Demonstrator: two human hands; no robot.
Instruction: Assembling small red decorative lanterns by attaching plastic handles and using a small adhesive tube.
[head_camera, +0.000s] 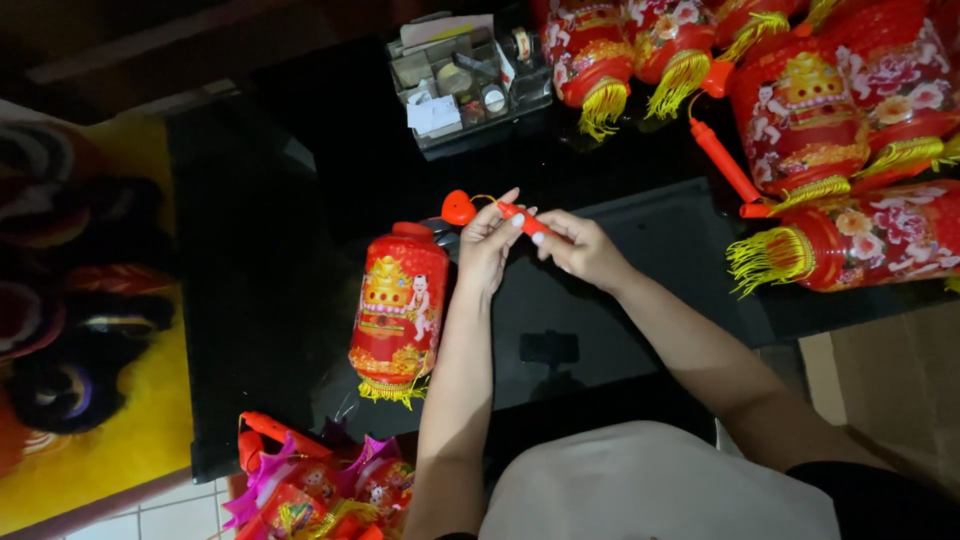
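We're holding a thin red stick (523, 220) w/ a heart-shaped tip (459, 208) above the black table (300, 200). Left hand (487, 243) fingers pinched on its front end, right hand (580, 250) fingers clamped on the rear. Red lantern (400, 305) lies just left of them; more lanterns (800, 110) at far right, organiser box (465, 80) beyond.

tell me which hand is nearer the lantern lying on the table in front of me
Left. The left hand is just right of the lantern, near its top. The right hand is farther right, holding the red stick.
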